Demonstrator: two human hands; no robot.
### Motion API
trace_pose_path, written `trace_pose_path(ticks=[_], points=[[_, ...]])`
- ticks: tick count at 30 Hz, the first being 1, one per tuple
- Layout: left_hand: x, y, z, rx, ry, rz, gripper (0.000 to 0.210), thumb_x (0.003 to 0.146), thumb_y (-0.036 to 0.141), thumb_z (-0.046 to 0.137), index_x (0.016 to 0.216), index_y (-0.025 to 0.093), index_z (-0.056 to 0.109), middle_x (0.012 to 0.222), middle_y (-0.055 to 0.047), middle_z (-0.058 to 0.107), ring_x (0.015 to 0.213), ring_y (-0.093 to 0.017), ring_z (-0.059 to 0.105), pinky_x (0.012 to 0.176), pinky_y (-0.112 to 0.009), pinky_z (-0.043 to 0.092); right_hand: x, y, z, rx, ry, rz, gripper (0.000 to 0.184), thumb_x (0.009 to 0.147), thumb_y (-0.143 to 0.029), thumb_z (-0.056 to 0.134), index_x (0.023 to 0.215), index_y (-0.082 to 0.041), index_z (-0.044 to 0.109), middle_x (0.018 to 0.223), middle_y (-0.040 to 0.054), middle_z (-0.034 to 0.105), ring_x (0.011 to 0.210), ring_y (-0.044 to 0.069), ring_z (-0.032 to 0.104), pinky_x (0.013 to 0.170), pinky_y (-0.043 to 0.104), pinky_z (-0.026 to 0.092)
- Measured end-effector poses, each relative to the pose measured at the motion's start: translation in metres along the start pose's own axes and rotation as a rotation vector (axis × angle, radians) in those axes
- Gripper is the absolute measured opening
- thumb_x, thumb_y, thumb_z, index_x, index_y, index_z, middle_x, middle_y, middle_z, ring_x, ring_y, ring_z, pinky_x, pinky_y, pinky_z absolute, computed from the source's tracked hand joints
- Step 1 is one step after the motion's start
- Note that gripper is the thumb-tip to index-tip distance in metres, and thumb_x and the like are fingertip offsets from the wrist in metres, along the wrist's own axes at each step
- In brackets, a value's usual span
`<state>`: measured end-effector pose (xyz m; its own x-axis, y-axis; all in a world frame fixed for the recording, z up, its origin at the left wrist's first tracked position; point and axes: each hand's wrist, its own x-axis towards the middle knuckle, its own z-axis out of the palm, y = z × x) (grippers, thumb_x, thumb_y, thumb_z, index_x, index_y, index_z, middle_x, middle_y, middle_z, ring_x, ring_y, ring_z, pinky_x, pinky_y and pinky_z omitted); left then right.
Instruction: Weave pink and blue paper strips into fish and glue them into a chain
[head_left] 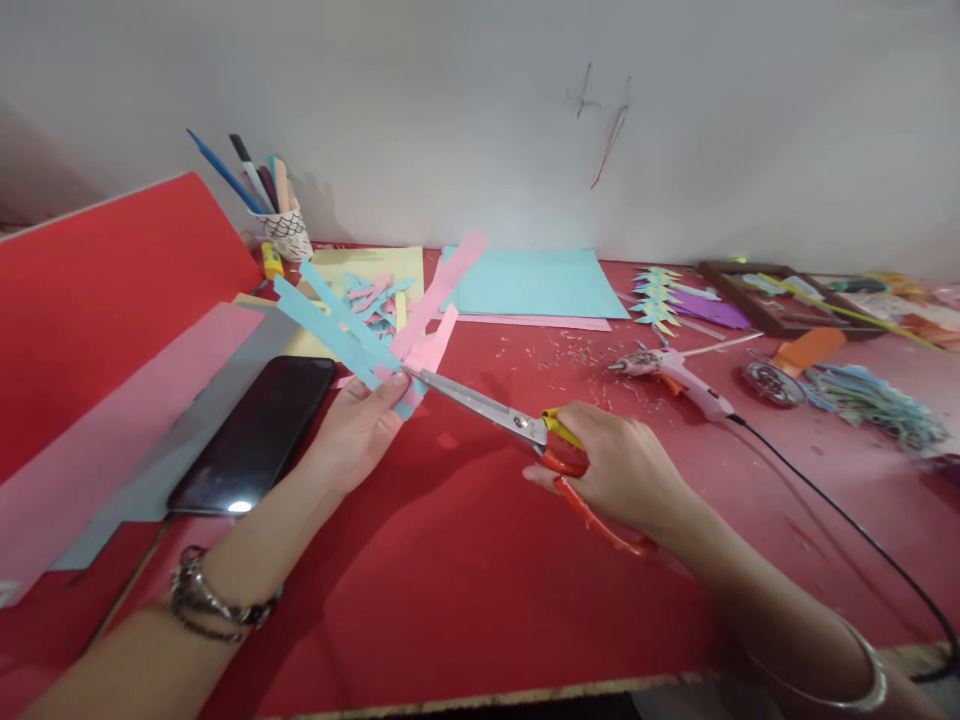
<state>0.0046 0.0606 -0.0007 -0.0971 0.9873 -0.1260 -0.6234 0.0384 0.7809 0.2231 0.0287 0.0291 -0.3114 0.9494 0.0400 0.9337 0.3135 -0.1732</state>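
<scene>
In my left hand [364, 425] is a woven bundle of pink and blue paper strips [337, 330], pinched between thumb and fingers above the red tabletop. The loose strip ends fan out upward and away from me. My right hand [619, 460] grips scissors [495, 408] by their yellow and orange handles. The blades look closed or nearly so, and their tips meet the strips right beside my left thumb. Behind the bundle, a pile of short pink, blue and yellow paper pieces [381, 300] lies on a yellow sheet [409, 260].
A black phone [255, 430] lies left of my left hand. Blue sheets [532, 283] rest by the wall. To the right are a pink glue gun [675, 375] with a black cord, a folded paper garland [657, 298], and a brown frame [795, 315]. A pen cup [287, 232] stands back left.
</scene>
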Motion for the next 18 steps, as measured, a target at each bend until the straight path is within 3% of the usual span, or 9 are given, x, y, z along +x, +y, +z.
trace_pose_path(ticks=[8,18], points=[[-0.0007,-0.0016,0.0001,-0.036,-0.023,-0.033,0.017,0.062,0.009,0.070,0.054,0.017,0.057,0.052,0.007,0.056,0.050,-0.006,0.051,0.055,-0.019,0.046,0.0001,-0.0027,0.0006,0.040,-0.065,0.004,0.043,0.068,-0.062,0.053,0.073,-0.019,0.052,0.065,-0.0003,0.053,0.054,0.012,0.045,0.049,0.021,0.026],[-0.0014,-0.0011,0.0001,-0.032,-0.011,-0.069,0.015,0.062,0.011,0.070,0.060,0.019,0.058,0.058,0.007,0.059,0.050,-0.006,0.053,0.055,-0.019,0.048,0.0011,-0.0029,-0.0005,0.050,-0.091,-0.009,0.042,0.069,-0.061,0.052,0.072,-0.019,0.050,0.064,-0.0005,0.051,0.054,0.011,0.043,0.048,0.021,0.025]])
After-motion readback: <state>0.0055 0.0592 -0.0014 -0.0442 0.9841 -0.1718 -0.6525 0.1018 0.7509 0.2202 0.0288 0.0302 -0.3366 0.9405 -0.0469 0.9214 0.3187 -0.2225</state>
